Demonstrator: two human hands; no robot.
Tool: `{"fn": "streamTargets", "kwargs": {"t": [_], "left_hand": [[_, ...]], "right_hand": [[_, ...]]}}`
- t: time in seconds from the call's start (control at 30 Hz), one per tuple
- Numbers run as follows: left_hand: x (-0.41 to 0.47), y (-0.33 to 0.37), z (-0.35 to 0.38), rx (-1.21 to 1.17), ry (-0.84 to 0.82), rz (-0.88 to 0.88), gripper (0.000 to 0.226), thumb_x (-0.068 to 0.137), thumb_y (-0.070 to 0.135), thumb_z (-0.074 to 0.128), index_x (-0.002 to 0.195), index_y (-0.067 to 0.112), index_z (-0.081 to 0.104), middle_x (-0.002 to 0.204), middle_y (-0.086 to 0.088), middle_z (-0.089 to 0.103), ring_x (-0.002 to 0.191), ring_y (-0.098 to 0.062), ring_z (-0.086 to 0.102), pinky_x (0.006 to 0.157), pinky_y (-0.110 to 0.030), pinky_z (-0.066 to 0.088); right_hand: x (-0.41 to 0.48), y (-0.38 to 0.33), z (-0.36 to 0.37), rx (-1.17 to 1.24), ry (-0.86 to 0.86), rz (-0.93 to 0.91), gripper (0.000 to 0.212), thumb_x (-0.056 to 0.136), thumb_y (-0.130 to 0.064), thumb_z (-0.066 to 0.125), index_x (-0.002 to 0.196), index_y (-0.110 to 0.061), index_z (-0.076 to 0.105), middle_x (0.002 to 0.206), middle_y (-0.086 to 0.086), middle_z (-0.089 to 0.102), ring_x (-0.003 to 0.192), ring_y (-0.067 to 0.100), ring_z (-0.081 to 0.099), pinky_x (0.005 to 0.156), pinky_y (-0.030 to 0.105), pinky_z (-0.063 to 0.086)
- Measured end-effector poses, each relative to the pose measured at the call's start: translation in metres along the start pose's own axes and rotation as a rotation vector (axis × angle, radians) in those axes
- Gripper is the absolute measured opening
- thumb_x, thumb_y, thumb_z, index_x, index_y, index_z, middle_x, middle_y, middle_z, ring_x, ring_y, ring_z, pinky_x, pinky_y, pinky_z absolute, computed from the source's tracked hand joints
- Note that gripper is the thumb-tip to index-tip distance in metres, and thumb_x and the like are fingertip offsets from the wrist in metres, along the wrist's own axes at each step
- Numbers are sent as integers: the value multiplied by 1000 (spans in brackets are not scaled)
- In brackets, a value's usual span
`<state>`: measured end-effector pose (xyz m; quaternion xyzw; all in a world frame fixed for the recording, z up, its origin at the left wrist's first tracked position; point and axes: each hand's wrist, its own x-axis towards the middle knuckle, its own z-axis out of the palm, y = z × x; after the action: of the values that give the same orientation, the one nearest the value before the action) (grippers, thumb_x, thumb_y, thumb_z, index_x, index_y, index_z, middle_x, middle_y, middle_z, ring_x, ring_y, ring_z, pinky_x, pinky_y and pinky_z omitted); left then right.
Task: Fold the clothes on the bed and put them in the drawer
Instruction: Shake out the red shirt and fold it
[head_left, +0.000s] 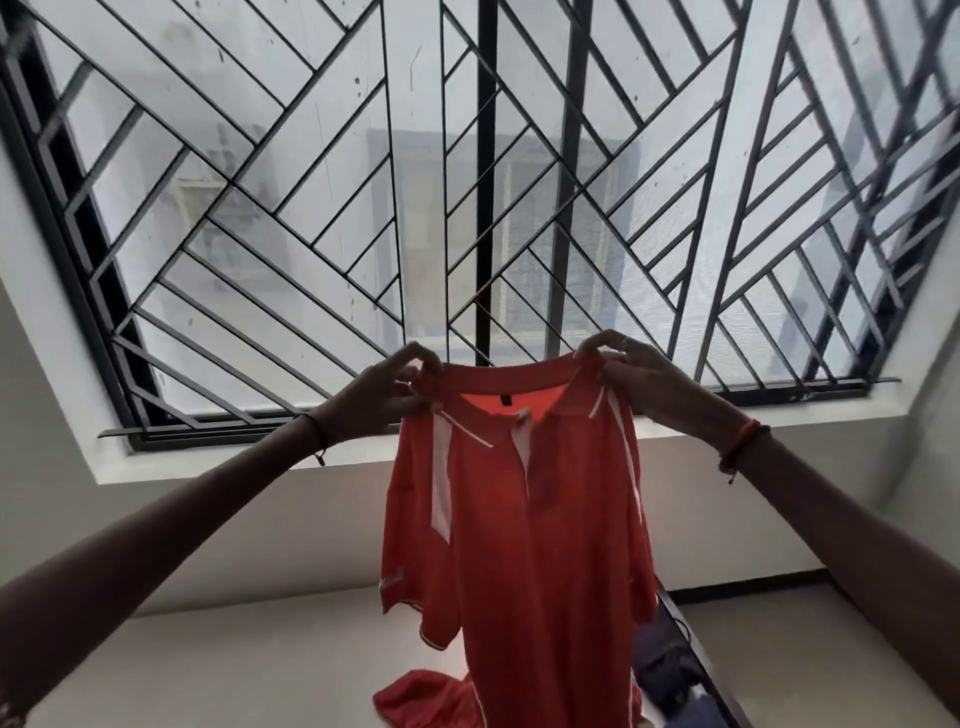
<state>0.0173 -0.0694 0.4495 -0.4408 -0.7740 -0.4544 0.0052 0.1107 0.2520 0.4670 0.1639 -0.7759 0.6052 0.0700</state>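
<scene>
The red polo shirt (524, 519) looks thin and light. It hangs limp, the window light glows through it, and it creases wherever it is not held, so it should fold easily but will sag and slide out of line if released at one corner. The firmest places to hold it are probably the shoulder seams on either side of the collar (514, 371), where the cloth is doubled. Taking it at the sleeve ends or hem would probably let it twist.

Both forearms come up from the lower corners of the view, stretched forward and raised, each with a thread band at the wrist. The left hand (387, 392) pinches the shirt's shoulder between thumb and curled fingers (415, 359). The right hand (647, 376) pinches the other shoulder just beside the collar, knuckles up. The collar is pulled nearly taut between the two grips.

The shirt is in the air, front towards the camera. Its body and short sleeves drop straight down from the fingers and run off the bottom of the view. Far below the left fingers lies another red garment (421, 699), and below the right fingers is a heap of dark clothes (667, 670). Beyond the fingers is the barred window (311, 208).
</scene>
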Motion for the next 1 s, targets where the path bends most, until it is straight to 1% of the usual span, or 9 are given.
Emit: {"fn": "streamTargets", "kwargs": {"t": [0.1, 0.2, 0.3, 0.47, 0.57, 0.67, 0.77, 0.87, 1.0], "left_hand": [[10, 6, 5, -88, 106, -42, 47, 81, 1, 67, 122, 15, 50, 76, 6, 70, 73, -6, 65, 68, -21, 53], [17, 13, 7, -109, 151, -36, 21, 81, -1, 66, 97, 13, 65, 76, 13, 72, 76, 0, 65, 70, -12, 52], [22, 19, 7, -120, 124, -16, 16, 79, -3, 67, 92, 6, 68, 79, 4, 71, 78, -5, 65, 73, -15, 54], [32, 27, 14, -148, 158, 14, 18, 79, 7, 69, 81, 25, 68, 75, 5, 66, 70, -6, 60, 63, -16, 50], [40, 32, 31, -182, 251, 7, 13, 86, 19, 65, 84, 21, 52, 74, 5, 64, 62, -8, 55, 52, -21, 45], [47, 33, 46, -135, 372, -24, 19, 93, 32, 53, 81, 24, 40, 72, -3, 58, 63, -16, 51, 57, -32, 42], [54, 36, 53, -245, 435, -46, 22, 96, 34, 48, 79, 25, 38, 75, -4, 49, 69, -15, 47, 63, -34, 41], [60, 41, 58, -303, 466, -84, 21, 98, 30, 45, 80, 21, 40, 74, 1, 49, 67, -8, 46, 64, -28, 42], [66, 49, 60, -521, 432, -140, 18, 97, 32, 47, 86, 18, 46, 78, -1, 51, 72, -11, 49, 67, -31, 42]], "right_hand": [[-10, -7, -4, 120, 51, 13, 24, 86, 2, 57, 103, -14, 57, 74, -4, 65, 56, 4, 58, 45, 15, 45], [-19, -13, -13, 29, 84, -4, 57, 74, 10, 66, 120, -20, 54, 83, 2, 70, 62, 5, 63, 49, 15, 49], [-25, -16, -24, -135, 92, -26, 57, 70, 11, 71, 118, -18, 59, 84, -1, 73, 72, 4, 66, 58, 13, 50], [-29, -19, -22, -269, 144, -85, 49, 72, 3, 74, 116, -16, 60, 89, 2, 69, 74, 7, 61, 60, 13, 48], [-25, -21, -15, -401, 119, -162, 24, 77, 2, 71, 98, -8, 68, 93, 2, 66, 81, -1, 59, 71, 8, 45], [-18, -19, -9, -454, 123, -215, 17, 76, 4, 71, 90, -7, 71, 86, 0, 63, 81, -5, 58, 77, 7, 41], [-11, -15, -6, -514, 152, -211, 18, 75, -4, 76, 87, -17, 72, 87, -4, 60, 83, -7, 57, 76, 5, 39], [-8, -10, -4, -527, 189, -142, 28, 67, -24, 83, 88, -35, 70, 102, 2, 57, 95, 4, 58, 81, 7, 43], [-7, -1, 9, -461, 133, -93, 38, 56, -39, 83, 91, -38, 71, 109, 5, 58, 99, 7, 61, 85, 14, 47]]}}
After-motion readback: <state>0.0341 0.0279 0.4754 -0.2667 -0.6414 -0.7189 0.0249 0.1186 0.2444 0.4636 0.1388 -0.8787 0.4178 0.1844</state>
